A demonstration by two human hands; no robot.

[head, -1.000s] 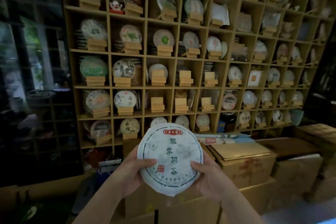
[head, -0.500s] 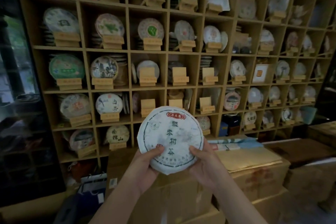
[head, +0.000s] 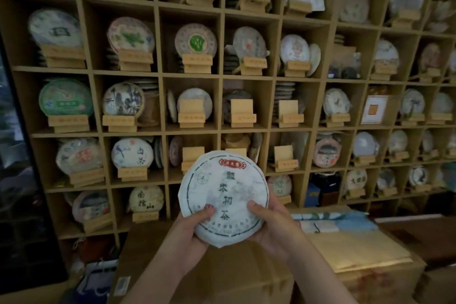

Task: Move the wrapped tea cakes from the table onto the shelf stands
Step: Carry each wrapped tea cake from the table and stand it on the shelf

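- Up in front of the shelf wall, at chest height, I hold one wrapped tea cake point(head: 223, 196) upright, printed face toward me, red label at the top and dark characters running down the middle.
- My left hand point(head: 187, 232) grips its lower left edge: thumb pressed flat on the white wrapper, the other fingers curled round behind and out of my sight.
- My right hand point(head: 272, 226) grips the lower right edge the same way, thumb on the front, fingers wrapped behind the rim.
- The cake touches nothing but my two hands; it hangs in the air before the shelf point(head: 158, 74), apart from it, covering part of the lower middle compartments.
- Behind its top edge I see an empty wooden stand point(head: 193, 157) just left, and another empty stand point(head: 284, 157) to the right in the same row.
- One row up, three more stands hold no cake on their front; the middle one point(head: 241, 112) sits right above the cake.
- Most other compartments carry cakes propped on stands, such as a green-printed cake point(head: 66, 97) at left.
- Below my forearms lie cardboard boxes point(head: 222, 276); folded paper or cloth point(head: 328, 218) lies on one at right.
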